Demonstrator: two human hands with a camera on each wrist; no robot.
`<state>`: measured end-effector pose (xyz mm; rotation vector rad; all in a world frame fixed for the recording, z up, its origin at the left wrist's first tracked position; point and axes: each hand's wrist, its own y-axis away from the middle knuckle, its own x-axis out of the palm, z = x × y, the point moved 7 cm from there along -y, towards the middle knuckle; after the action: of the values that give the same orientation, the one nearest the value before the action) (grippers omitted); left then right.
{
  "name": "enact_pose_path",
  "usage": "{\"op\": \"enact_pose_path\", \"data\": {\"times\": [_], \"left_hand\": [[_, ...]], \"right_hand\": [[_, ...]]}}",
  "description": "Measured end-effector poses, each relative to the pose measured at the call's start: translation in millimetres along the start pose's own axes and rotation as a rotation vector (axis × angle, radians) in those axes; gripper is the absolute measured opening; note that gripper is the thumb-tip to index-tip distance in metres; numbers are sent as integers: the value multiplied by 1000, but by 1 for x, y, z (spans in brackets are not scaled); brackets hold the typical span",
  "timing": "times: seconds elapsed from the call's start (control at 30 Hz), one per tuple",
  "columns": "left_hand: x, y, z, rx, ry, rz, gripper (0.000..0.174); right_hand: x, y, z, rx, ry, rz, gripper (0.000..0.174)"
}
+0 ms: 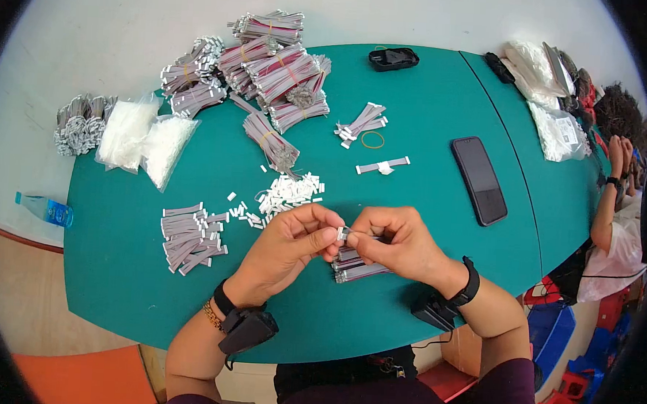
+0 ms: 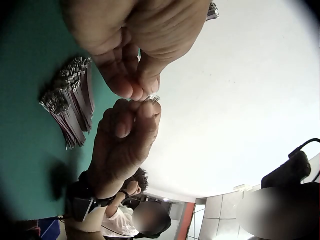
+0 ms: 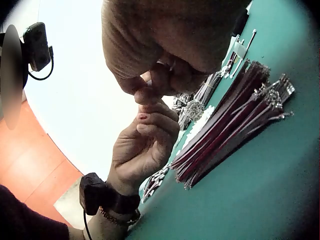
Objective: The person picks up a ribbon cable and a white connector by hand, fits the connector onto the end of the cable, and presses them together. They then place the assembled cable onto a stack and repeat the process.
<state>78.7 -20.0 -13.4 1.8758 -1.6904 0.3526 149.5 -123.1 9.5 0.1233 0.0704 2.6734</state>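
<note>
My left hand and right hand meet fingertip to fingertip above the near part of the table. Between the left thumb and fingers I pinch a small white connector. The right thumb and forefinger grip the thin ribbon cable right beside it; fingers cover most of this cable. In the left wrist view, pale metal ends show where the fingertips meet. A bundle of grey and dark red ribbon cables lies on the table under the right hand.
Loose white connectors are heaped beyond my hands. Finished-looking short cables lie left, and a few more beyond, near a rubber band. Banded cable bundles and clear bags stand at the back. A phone lies right.
</note>
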Motion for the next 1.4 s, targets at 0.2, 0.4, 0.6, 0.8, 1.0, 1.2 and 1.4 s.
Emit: {"op": "enact_pose_path", "data": {"times": [0.2,0.4,0.6,0.8,1.0,1.2,1.4], "left_hand": [[0,0,0,5,-18,-6,13],[1,0,-1,27,-54,1,13],[2,0,-2,29,-72,-8,14],[1,0,-1,20,-84,-12,13],[2,1,-4,40,-140,-15,13],[2,0,-1,3,-118,8,13],[4,1,2,-36,-48,20,13]], "right_hand": [[0,0,-1,6,-11,2,15],[-2,0,0,16,35,-15,16],[-2,0,1,13,31,-16,15],[-2,0,0,-23,82,-12,16],[-2,-1,0,14,45,-6,16],[-3,-1,-1,-17,51,8,16],[-2,0,3,-31,90,6,15]]}}
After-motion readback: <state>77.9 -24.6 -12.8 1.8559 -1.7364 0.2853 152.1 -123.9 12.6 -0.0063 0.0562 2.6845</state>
